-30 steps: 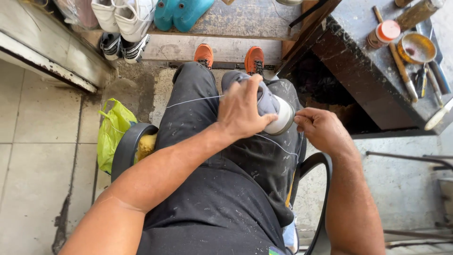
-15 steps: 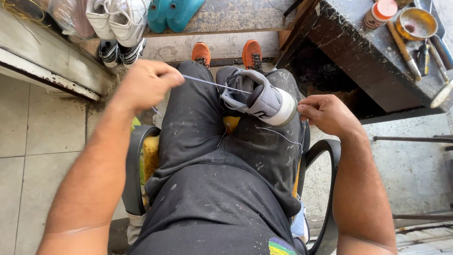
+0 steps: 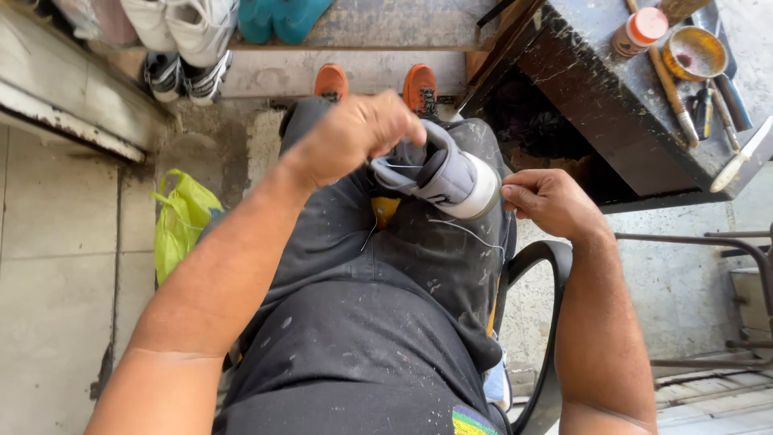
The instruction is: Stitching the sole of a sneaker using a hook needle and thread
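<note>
On our lap rests one grey sneaker (image 3: 439, 173) with a white sole, lying tilted across our dark trousers (image 3: 362, 322); our left hand (image 3: 354, 133) sits at its ten o'clock, closed in a fist over the shoe's upper, though what it pinches we cannot tell; our right hand (image 3: 551, 201) lies at the sneaker's three o'clock, just beside the sole, fingers pinched shut on one thin white thread (image 3: 463, 229); two orange shoes (image 3: 374, 80) show at twelve o'clock; one yellow-green bag (image 3: 181, 221) lies at nine o'clock.
</note>
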